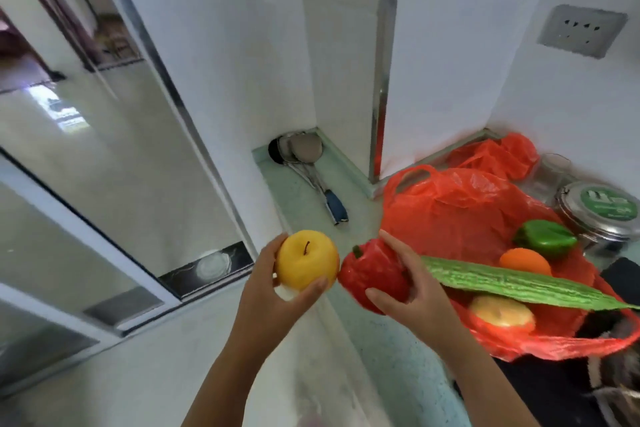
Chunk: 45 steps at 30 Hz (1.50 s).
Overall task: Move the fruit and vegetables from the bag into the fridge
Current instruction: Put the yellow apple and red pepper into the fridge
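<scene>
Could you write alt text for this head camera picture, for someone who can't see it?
A person's left hand holds a round yellow apple and the right hand a glossy red bell pepper, above a pale counter. To the right, an open orange plastic bag holds a long bumpy green gourd, a green bell pepper, an orange and another yellow fruit.

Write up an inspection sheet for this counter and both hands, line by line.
Surface: pale green counter, partly bare.
Job's things: red bag lies open on the counter, holding a green pepper, an orange, a bitter gourd and a yellow fruit.
Clutter: ladles in the corner; metal tin behind the bag.
Grippers: left hand holds a yellow apple; right hand holds a red pepper.
Cables: nothing seen.
Surroundings: wall socket; fridge door shut.
</scene>
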Available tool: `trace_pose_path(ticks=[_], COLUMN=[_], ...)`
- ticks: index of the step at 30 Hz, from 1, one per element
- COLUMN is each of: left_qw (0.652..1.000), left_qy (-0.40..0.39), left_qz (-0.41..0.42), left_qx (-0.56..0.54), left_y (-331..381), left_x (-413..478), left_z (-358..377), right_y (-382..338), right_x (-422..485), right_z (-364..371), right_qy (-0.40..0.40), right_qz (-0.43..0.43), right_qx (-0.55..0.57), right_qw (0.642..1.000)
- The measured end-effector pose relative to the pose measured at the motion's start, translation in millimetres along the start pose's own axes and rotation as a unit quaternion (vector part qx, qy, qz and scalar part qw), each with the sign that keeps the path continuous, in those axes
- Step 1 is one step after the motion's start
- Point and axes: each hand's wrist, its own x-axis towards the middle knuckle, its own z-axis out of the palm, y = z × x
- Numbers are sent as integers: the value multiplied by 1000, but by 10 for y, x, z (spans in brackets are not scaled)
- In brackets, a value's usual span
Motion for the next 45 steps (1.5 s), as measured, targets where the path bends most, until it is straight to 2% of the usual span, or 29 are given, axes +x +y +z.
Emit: trace_pose_path(ticks=[10, 22, 32, 37, 42, 45], left_qw=[978, 923, 853, 802, 753, 735], left_qy=[187, 340, 468, 546, 612, 634], left_qz=[-76, -164, -214, -232, -235, -236], left_qx=[47, 69, 84, 67, 53, 41], left_y=[-141, -155, 72, 110, 65, 6], left_x=[-1041, -2914, -4624, -5402, -5953, -6139], left_z=[-1013, -1706, -2046, -2237, -2456, -2619], right_y=[-307, -691, -1133, -1380, -1598, -1695], right_x=[-21, -1092, -2522, -3100, -3530, -3713], right_z=[1081, 2256, 2942, 3379, 3874, 4198], right_qy=[-204, -351, -477, -529, -570, -590], right_qz=[-63, -101, -120, -136, -164, -176], right_qx=[32, 46, 61, 68, 83, 87], right_qw=[976, 930, 869, 835, 801, 783])
